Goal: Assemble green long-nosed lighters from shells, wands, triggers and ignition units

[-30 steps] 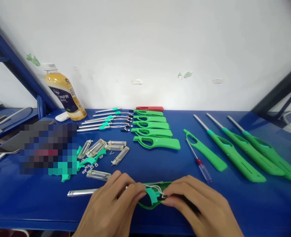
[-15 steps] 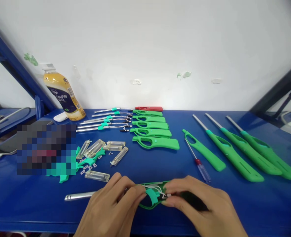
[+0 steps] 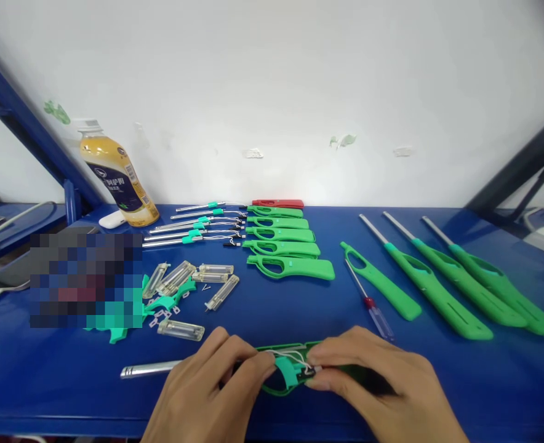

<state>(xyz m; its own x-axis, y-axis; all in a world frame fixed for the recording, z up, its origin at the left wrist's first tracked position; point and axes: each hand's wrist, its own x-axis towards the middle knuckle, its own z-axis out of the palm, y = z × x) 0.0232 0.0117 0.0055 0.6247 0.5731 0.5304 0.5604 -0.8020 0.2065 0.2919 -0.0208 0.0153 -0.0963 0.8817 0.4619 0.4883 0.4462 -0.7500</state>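
An open green lighter half-shell (image 3: pixel 279 392) lies at the front of the table between my hands. Its metal tube (image 3: pixel 149 369) sticks out to the left. My left hand (image 3: pixel 212 391) is closed around the tube end of the shell, thumb and fingers pressed near the teal trigger (image 3: pixel 288 371). White wires (image 3: pixel 295 355) loop over the trigger inside the shell. With thumb and fingertips, my right hand (image 3: pixel 383 381) pinches a small black igniter with a white tip (image 3: pixel 317 369) at the trigger's right. My right hand covers the handle end of the shell.
Clear fuel tanks (image 3: pixel 181 330) and teal triggers (image 3: pixel 168 301) lie at left, near a bottle (image 3: pixel 117 175). Green half-shells (image 3: pixel 295 267) and tubes with wires (image 3: pixel 170 242) line the back. A screwdriver (image 3: pixel 380 319), a loose shell (image 3: pixel 389 289) and assembled lighters (image 3: pixel 442 295) lie right.
My left thumb and fingers have shifted slightly by the trigger. The right hand keeps its pinch on the igniter, a little lower in view. Other things stay put.
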